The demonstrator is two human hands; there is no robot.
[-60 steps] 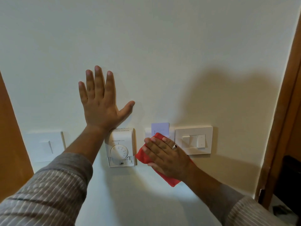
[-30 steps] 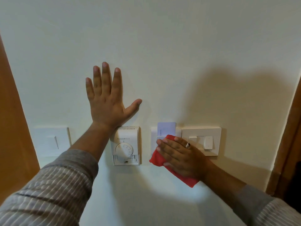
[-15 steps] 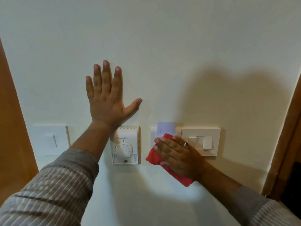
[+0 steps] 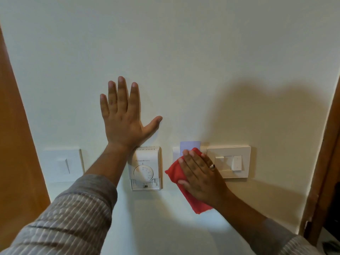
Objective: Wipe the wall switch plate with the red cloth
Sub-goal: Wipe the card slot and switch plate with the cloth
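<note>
The right hand (image 4: 200, 178) lies flat with fingers extended and close together, palm pressing the red cloth (image 4: 176, 172) against the wall (image 4: 184, 61); it is not a closed grip but an open, flattened one that pins the cloth under the fingers and palm. A ring (image 4: 212, 166) sits on one finger. The cloth shows at the left of the hand and trails out below the wrist. Hand and cloth cover most of a small white plate (image 4: 176, 153) with a pale card (image 4: 190, 145) standing out of its top, and the fingertips reach up to the card's lower edge. Just to the right, touching the edge of the hand, is the cream wall switch plate (image 4: 237, 161) with its rockers. To the left of the cloth, near but apart, is a white dial thermostat (image 4: 145, 168). The left hand (image 4: 123, 124) is spread wide open, flat on the bare wall above the thermostat, holding nothing, its wrist crossing the thermostat's upper left corner. Further left is another white switch (image 4: 61, 165), beside a wooden frame (image 4: 16, 126).
</note>
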